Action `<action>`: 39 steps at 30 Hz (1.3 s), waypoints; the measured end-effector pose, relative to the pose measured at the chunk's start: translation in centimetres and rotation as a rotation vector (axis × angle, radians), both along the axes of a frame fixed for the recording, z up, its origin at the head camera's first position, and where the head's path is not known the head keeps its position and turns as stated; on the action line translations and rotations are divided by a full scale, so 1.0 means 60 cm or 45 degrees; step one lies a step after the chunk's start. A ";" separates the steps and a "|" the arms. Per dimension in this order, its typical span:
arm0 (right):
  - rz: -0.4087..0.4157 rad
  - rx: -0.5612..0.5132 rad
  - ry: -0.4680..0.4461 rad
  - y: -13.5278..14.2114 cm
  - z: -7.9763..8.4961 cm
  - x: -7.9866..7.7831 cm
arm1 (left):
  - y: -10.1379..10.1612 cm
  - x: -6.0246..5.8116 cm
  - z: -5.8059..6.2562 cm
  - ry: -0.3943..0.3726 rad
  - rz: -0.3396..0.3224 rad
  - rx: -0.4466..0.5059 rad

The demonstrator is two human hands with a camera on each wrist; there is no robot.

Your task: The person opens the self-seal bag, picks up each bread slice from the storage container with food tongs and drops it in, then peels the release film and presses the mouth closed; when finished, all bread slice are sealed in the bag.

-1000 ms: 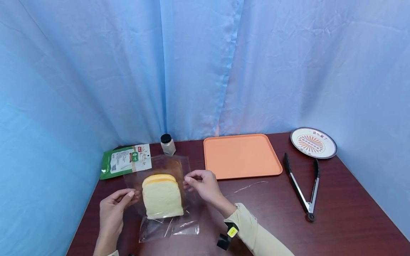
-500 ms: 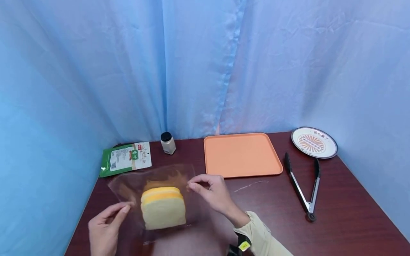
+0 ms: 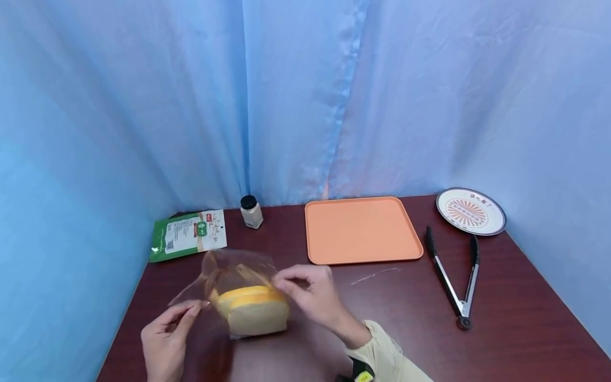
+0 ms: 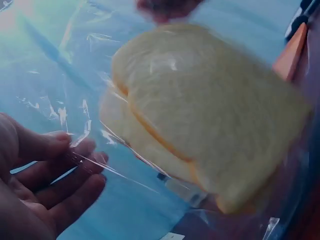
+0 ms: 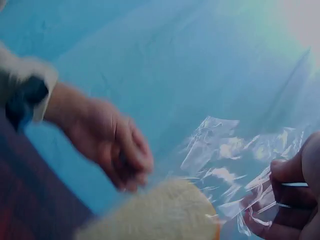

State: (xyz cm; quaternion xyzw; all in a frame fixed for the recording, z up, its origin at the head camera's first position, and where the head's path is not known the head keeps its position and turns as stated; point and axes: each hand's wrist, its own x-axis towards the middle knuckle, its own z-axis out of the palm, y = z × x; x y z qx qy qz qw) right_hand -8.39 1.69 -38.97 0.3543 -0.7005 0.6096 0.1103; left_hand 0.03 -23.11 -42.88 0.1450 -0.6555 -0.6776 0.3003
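A clear plastic bag (image 3: 238, 263) holds a stack of bread slices (image 3: 258, 320) with orange-yellow crusts. My left hand (image 3: 167, 339) pinches the bag's left side between thumb and fingers. On the opposite side, my right hand (image 3: 312, 297) pinches the film near the crust. The bread hangs tilted between both hands, above the tabletop. Close up in the left wrist view, the slices (image 4: 210, 115) show through shiny film beside the left fingers. Wrinkled film (image 5: 225, 165) runs to the right hand in the right wrist view, where the bread is partly cut off.
Behind the bag lie a green-and-white packet (image 3: 188, 236) and a black-lidded jar (image 3: 251, 212). An orange tray (image 3: 364, 231) stands at the back centre. Tongs (image 3: 453, 281) lie spread on the right, with a patterned plate (image 3: 471, 211) beyond. A thin clear strip (image 3: 375, 276) lies before the tray.
Both hands have raised the bag with the bread from lying nearly flat. The bread has tipped and shifted slightly right, and the bag's upper part has crumpled and drawn inward.
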 end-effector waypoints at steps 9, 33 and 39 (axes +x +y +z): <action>-0.146 0.041 0.054 0.001 -0.006 -0.010 | 0.009 -0.014 -0.012 -0.016 0.007 -0.065; -0.051 -0.093 -0.165 0.038 -0.026 -0.030 | 0.013 -0.012 0.008 0.106 -0.135 -0.033; 0.011 -0.104 -0.205 0.046 -0.018 -0.022 | 0.011 0.008 0.025 0.092 -0.157 -0.028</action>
